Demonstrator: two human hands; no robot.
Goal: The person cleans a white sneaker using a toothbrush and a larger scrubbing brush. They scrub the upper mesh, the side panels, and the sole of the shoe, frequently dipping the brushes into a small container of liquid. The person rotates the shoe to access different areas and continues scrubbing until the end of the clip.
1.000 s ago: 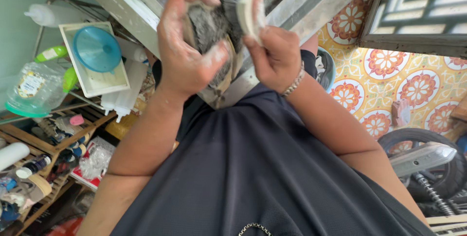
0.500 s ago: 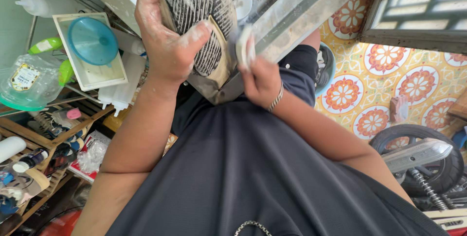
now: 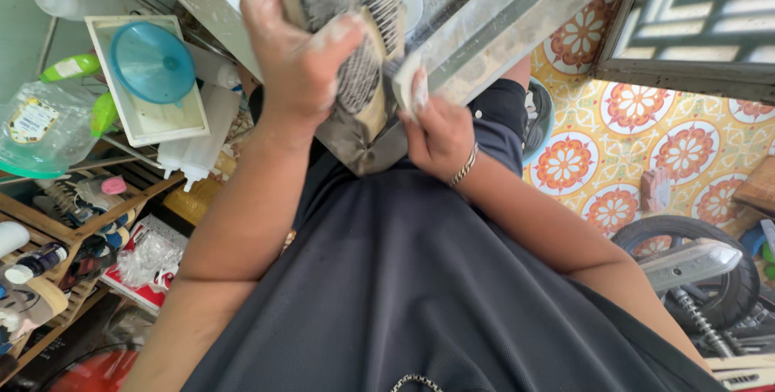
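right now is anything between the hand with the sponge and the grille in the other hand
Nothing visible. The right hand holds a pale sponge at the edge of the slatted grille, which the left hand grips above the sink rim.

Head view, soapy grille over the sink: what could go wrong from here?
The left hand looks wet and soapy, so the slatted grille could slip and drop onto the sink edge. The right hand pinches a white scrub pad close to the slats; fingers might catch there.

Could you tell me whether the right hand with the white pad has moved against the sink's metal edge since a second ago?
Yes. The right hand has dropped from the slatted grille toward the metal sink edge.
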